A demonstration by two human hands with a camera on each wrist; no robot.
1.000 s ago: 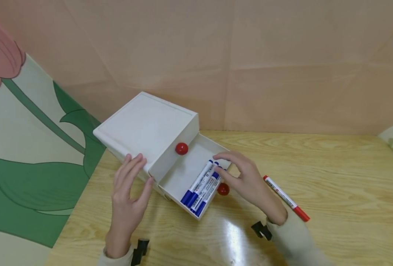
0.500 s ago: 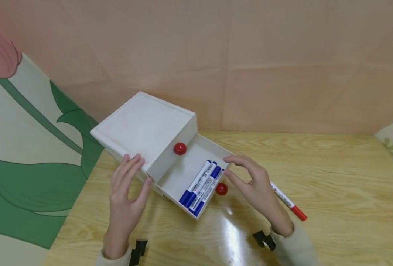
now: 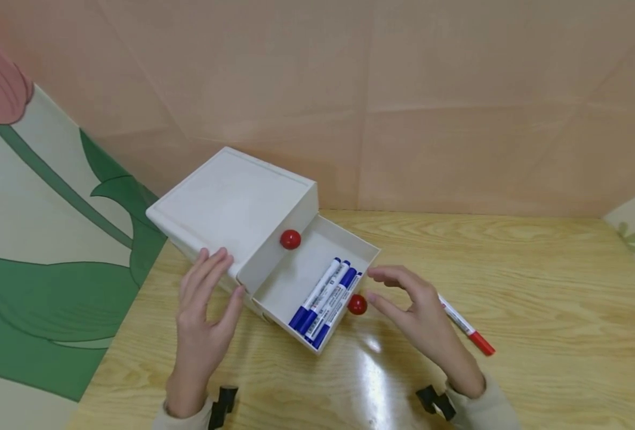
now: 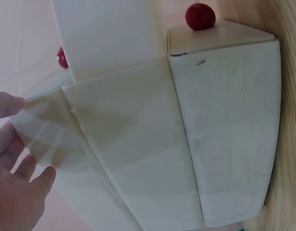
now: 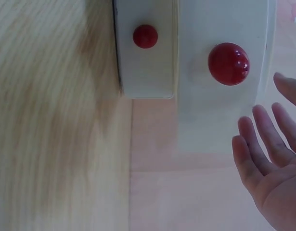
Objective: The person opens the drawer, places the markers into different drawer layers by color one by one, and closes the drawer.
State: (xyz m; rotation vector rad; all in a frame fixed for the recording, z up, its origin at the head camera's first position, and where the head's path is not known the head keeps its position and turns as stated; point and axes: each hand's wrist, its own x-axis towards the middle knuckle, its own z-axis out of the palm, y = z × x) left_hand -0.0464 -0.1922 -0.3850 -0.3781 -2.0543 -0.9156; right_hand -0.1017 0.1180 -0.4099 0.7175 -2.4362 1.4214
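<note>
A white drawer cabinet (image 3: pixel 231 203) with red round knobs stands at the left on the table. Its middle drawer (image 3: pixel 323 242) is pulled out, with several blue-capped markers (image 3: pixel 328 298) lying side by side along its front. My left hand (image 3: pixel 205 325) has its fingertips at the cabinet's near top edge, fingers spread; the left wrist view shows the same hand (image 4: pixel 18 192) beside the upper side wall. My right hand (image 3: pixel 422 316) hovers just right of the pulled-out drawer's knob (image 3: pixel 357 304), thumb and fingers apart, holding nothing. Its relaxed fingers also show in the right wrist view.
A red-capped marker (image 3: pixel 464 322) lies on the wooden table (image 3: pixel 554 286), just beyond the right wrist. Below the pulled-out drawer is a closed bottom drawer (image 5: pixel 145 72). A peach cloth (image 3: pixel 457 149) hangs behind the table.
My right hand has drawn back from above the markers, moving right and down toward the front of the drawer. My left hand stays at the cabinet edge; the markers lie as before.
</note>
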